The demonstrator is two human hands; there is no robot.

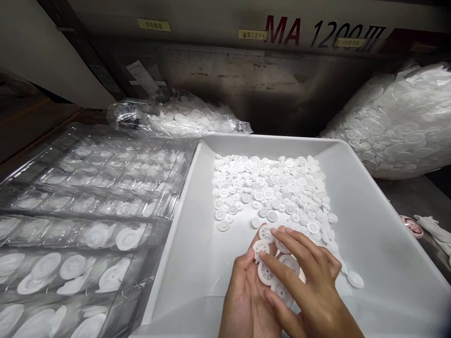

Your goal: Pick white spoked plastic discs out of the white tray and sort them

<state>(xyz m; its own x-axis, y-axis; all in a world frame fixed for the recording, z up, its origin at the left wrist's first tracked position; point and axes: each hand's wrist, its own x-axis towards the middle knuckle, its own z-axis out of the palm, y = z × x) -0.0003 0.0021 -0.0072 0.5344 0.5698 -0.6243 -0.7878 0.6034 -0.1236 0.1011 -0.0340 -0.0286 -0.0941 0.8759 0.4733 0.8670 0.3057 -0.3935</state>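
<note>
Several white plastic wheels with spoked centres lie in my left hand, which is palm up and curled around them over the near part of the bin. Its thumb presses on a wheel at the left edge of the handful. From the right, my right hand closes over the same wheels, its fingertips on them and its thumb low beside a bigger wheel. Its fingers hide part of the handful. Beyond both hands, a heap of loose white wheels spreads across the floor of the pale grey bin.
Clear plastic trays with white parts in their pockets stand left of the bin. A clear bag of white wheels lies behind it; a large full bag bulges at the right. A machine panel rises at the back.
</note>
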